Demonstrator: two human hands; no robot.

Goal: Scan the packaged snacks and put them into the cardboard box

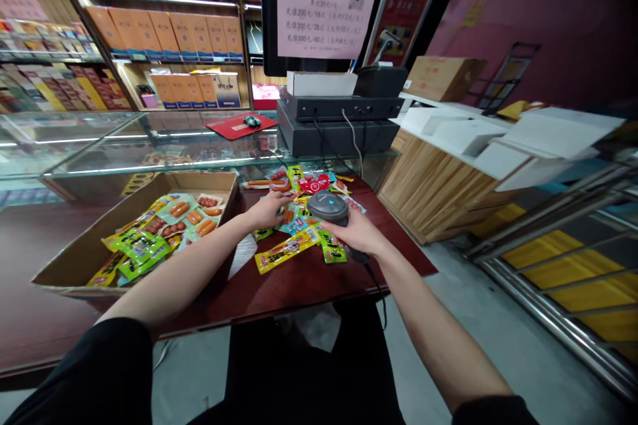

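Note:
My right hand (pixel 362 231) is closed around the handle of a dark grey barcode scanner (pixel 327 206), its rounded head over a heap of snack packets. My left hand (pixel 270 210) reaches to the heap's left side, fingers slightly bent and apart, touching or just over the packets; nothing is plainly held in it. A long yellow packet (pixel 289 250) lies at the near side of the heap, and a green packet (pixel 333 247) is beside it, below the scanner. Behind the scanner is a red packet (pixel 315 182). Sausages show through several clear packets.
An open cardboard box (pixel 64 270) with more packets stands left on the dark red table (pixel 209 311). Behind are a glass counter (pixel 189 139), a red mat (pixel 224 127) with a mouse, and a till (pixel 333 136). A wooden cabinet (pixel 433 186) and metal railing (pixel 553 322) stand right.

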